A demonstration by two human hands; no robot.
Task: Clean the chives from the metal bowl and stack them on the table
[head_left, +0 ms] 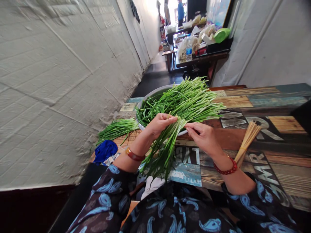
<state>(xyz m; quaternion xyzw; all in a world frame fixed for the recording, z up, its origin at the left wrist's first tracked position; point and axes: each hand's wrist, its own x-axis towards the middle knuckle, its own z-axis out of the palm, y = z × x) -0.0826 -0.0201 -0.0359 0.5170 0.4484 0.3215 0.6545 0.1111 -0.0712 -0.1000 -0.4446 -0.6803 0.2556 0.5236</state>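
Note:
A small bunch of green garlic chives [167, 142] is gripped near its pale stem ends by my left hand [160, 124], thumb pressed along the top. The dark leaves hang down toward my lap over the table's front edge. My right hand [204, 136] is closed in a pinch at the right side of these stem ends; whatever lies between its fingertips is too small to make out. Just beyond both hands, a large heap of chives [189, 98] fills a grey basin [155, 91], with stems pointing right.
Thin wooden sticks [246, 142], bundled, lie right on the patchwork-patterned table [243, 102]. Another chive bunch [118, 129] and a blue cloth [105, 151] lie left, near the white wall [60, 81]. Behind, a cluttered table holds a water bottle [189, 50]; people stand farther back.

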